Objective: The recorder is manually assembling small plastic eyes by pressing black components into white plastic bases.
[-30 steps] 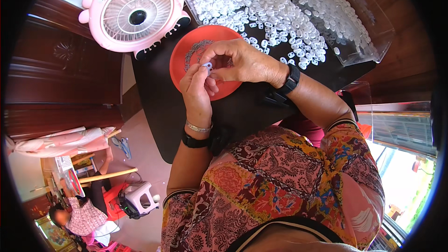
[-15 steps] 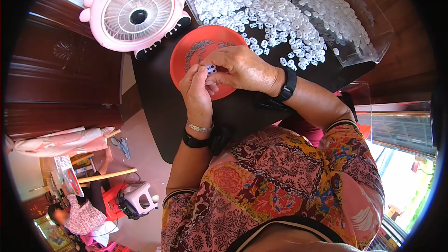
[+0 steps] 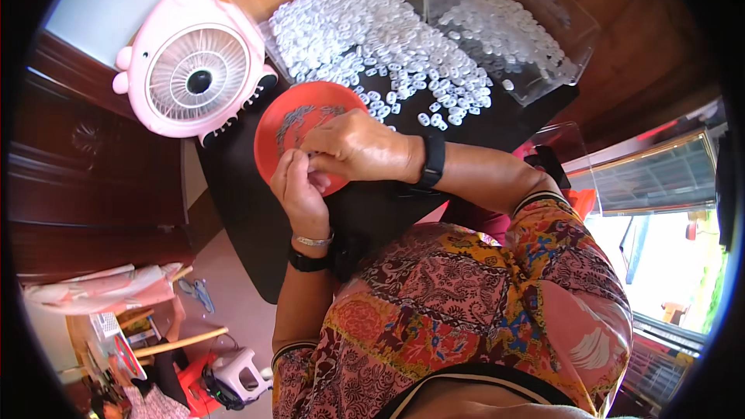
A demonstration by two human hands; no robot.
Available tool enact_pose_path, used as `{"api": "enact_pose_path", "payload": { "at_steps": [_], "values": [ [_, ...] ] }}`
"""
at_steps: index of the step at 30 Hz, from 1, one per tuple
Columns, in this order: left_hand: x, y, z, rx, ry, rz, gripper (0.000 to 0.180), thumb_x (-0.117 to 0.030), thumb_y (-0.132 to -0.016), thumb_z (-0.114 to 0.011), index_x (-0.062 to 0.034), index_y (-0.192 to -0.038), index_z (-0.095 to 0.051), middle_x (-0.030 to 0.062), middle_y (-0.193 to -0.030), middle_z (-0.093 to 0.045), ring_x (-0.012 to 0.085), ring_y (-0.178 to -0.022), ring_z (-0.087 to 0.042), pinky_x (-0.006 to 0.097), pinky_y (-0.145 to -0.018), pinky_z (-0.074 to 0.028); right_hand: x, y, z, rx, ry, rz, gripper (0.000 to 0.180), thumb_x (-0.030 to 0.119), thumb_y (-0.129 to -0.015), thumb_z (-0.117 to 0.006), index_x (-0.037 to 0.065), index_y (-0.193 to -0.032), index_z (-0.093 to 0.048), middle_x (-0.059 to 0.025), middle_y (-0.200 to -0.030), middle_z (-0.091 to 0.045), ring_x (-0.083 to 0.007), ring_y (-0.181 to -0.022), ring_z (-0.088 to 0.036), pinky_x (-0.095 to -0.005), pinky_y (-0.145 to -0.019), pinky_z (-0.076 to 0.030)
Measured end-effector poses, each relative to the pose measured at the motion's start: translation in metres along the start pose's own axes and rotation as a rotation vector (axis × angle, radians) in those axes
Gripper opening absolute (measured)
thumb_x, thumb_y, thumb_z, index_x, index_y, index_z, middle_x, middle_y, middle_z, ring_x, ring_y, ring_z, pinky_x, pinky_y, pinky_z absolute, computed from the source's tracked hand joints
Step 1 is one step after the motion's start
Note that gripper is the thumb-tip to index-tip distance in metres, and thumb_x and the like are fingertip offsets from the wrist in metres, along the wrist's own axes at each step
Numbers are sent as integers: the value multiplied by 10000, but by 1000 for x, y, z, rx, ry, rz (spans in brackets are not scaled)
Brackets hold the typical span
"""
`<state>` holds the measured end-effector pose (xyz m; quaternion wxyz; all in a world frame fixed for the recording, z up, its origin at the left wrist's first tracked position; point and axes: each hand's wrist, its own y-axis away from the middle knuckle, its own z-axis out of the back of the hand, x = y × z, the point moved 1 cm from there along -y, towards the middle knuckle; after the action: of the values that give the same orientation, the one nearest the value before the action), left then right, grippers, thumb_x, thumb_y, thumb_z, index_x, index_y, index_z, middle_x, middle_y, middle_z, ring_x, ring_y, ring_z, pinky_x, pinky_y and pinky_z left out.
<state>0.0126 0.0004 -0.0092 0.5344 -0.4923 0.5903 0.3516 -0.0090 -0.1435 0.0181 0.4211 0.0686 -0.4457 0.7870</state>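
Over a round red basin (image 3: pixel 268 136) my two hands meet, fingertips pinched together. My left hand (image 3: pixel 301 200) is closed, its thumb and fingers pointing up toward the right hand. My right hand (image 3: pixel 357 147) is bent over from the right, also closed in a pinch. Whatever lies between the fingertips is almost wholly hidden now; half a second earlier a small white plastic piece with dark holes showed there. Small thin grey pins (image 3: pixel 299 118) lie scattered in the basin, partly covered by my right hand.
Behind the basin, a heap of small white two-hole plastic pieces (image 3: pixel 349 19) spreads across the black table (image 3: pixel 240 209). A clear plastic bin (image 3: pixel 555 81) at the back right holds more. A pink fan (image 3: pixel 199 81) stands at the left. Another person (image 3: pixel 151 399) is at the lower left.
The view has shifted, so the table and basin sit lower and further left. My hands have stayed together over the basin; the white piece between them has become hidden.
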Motion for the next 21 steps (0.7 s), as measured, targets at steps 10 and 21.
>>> {"api": "enact_pose_path", "payload": {
  "at_steps": [10, 21],
  "values": [
    [-14, 4, -7, -8, 32, -108, 249, -196, -918, -452, -37, -767, -572, 11, -598, -503, 81, -504, -463, 208, -466, -316, -3, -15, 120, -437, 544, -120, 93, 139, -782, -696, 81, -854, -706, -110, -836, -682, -228, -641, -653, -291, -575, -508],
    [-10, -1, -4, 52, 64, -13, 243, -210, -896, -468, -26, -780, -576, 23, -614, -506, 110, -514, -481, 223, -471, -329, -34, 18, 162, -185, 555, -254, 174, 192, -824, -683, 86, -961, -699, -88, -841, -697, -186, -771, -673, -289, -648, -508]
  ]
}}
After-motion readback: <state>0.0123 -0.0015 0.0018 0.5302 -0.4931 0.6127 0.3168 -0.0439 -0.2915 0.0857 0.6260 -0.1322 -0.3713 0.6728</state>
